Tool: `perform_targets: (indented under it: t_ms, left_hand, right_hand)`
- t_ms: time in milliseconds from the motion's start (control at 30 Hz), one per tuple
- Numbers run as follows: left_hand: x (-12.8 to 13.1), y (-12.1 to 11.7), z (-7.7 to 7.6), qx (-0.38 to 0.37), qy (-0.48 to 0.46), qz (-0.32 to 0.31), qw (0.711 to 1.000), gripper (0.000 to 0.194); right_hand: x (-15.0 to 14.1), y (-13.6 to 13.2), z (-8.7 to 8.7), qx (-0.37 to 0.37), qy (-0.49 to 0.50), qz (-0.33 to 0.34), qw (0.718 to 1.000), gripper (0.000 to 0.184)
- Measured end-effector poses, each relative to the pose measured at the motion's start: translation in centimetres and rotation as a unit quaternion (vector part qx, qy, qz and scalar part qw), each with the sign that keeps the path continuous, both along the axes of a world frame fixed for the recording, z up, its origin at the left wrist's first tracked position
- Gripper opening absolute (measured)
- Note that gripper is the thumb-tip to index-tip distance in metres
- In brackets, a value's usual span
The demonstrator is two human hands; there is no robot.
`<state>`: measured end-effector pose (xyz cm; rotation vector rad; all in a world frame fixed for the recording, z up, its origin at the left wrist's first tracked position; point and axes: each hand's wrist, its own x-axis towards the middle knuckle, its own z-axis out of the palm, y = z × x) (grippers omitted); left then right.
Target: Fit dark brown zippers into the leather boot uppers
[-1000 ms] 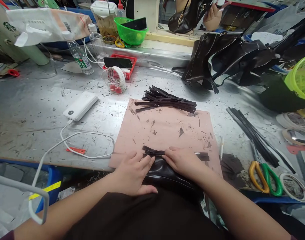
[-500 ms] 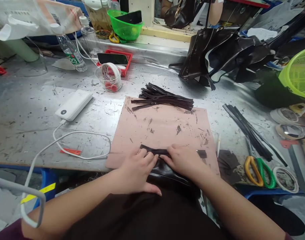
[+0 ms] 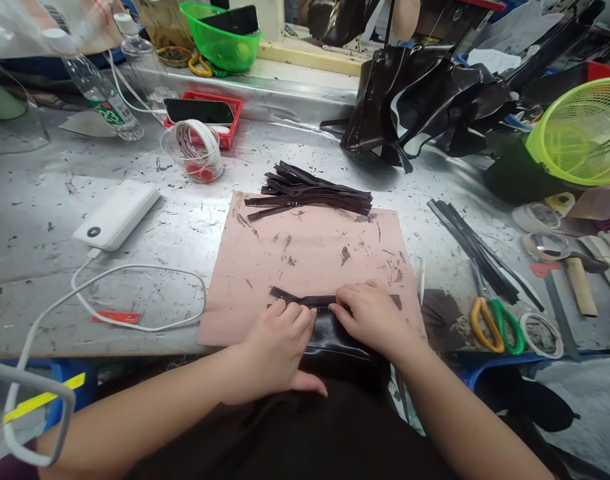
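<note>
My left hand (image 3: 277, 347) and my right hand (image 3: 369, 317) rest side by side at the near edge of a pink mat (image 3: 309, 260). Both press their fingertips on a thin dark strip (image 3: 305, 300) that lies along the top edge of a glossy dark leather piece (image 3: 335, 337). The fingers of both hands are bent down and held together on that strip. The leather piece hangs over the table edge toward my lap. A pile of similar dark strips (image 3: 315, 193) lies at the mat's far edge.
A white power bank (image 3: 117, 213) with its cable (image 3: 135, 293) lies left. Scissors (image 3: 497, 323), tape rolls (image 3: 542, 333) and long dark strips (image 3: 475, 250) sit right. Dark bags (image 3: 425, 100), a yellow-green basket (image 3: 582, 133), a phone in a red tray (image 3: 205, 113) and a bottle (image 3: 99, 97) stand behind.
Both hands have crept slightly up and closer together along the strip. The view has tilted and shifted, so everything on the table sits further left and higher.
</note>
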<state>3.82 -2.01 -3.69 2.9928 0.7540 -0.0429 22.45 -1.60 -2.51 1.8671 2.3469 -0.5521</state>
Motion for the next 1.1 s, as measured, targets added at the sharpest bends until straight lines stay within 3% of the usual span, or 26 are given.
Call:
perform_targets:
  t_ms: [67, 200, 333, 433, 533, 567, 633, 700, 733, 800, 933, 1100]
  left_hand:
    - [0.7, 0.1, 0.2, -0.002, 0.008, 0.006, 1.0, 0.09]
    - [1.7, -0.2, -0.3, 0.003, -0.02, -0.045, 0.999, 0.088]
    - [1.7, -0.4, -1.4, -0.013, -0.02, -0.056, 0.998, 0.091]
    - [1.4, -0.3, -1.4, -0.021, -0.009, -0.064, 0.998, 0.09]
    - [1.4, -0.1, -1.0, -0.033, 0.003, -0.074, 0.997, 0.088]
    - [1.5, 0.0, -0.8, -0.038, 0.006, -0.078, 0.996, 0.087]
    - [1.7, 0.2, -0.7, -0.044, 0.008, -0.085, 0.995, 0.087]
    - [1.9, 0.3, -0.7, -0.044, 0.007, -0.088, 0.995, 0.087]
    - [2.1, 0.4, -0.7, -0.041, 0.005, -0.091, 0.995, 0.087]
    - [2.3, 0.5, -0.9, -0.032, -0.004, -0.101, 0.994, 0.086]
    - [2.6, 1.0, -0.9, -0.038, -0.018, -0.114, 0.993, 0.069]
    - [3.6, 1.8, -0.2, -0.07, 0.055, -0.123, 0.988, 0.043]
  right_hand:
    - [-0.2, 0.1, -0.1, 0.001, -0.009, -0.001, 1.0, 0.02]
    - [-0.5, 0.0, 0.0, 0.009, -0.044, 0.021, 0.999, 0.022]
    - [0.1, -0.2, 1.4, 0.042, -0.106, 0.035, 0.993, 0.027]
    - [2.0, -0.4, 2.8, 0.03, -0.124, -0.041, 0.991, 0.026]
    - [4.4, -0.8, 3.2, -0.061, 0.04, -0.15, 0.986, 0.019]
    - [5.0, -1.0, 2.9, -0.097, 0.141, -0.188, 0.967, 0.019]
    - [5.6, -1.6, 1.7, -0.158, 0.33, -0.271, 0.89, 0.026]
    - [5.4, -2.3, 0.3, -0.183, 0.404, -0.366, 0.818, 0.035]
    - [5.0, -2.6, -0.4, -0.18, 0.397, -0.405, 0.804, 0.035]
    - [4.1, -3.0, -1.2, -0.122, 0.336, -0.432, 0.828, 0.029]
    - [3.1, -3.4, -1.4, 0.045, 0.177, -0.344, 0.921, 0.021]
    - [3.3, -3.3, -1.2, 0.072, 0.076, -0.309, 0.945, 0.02]
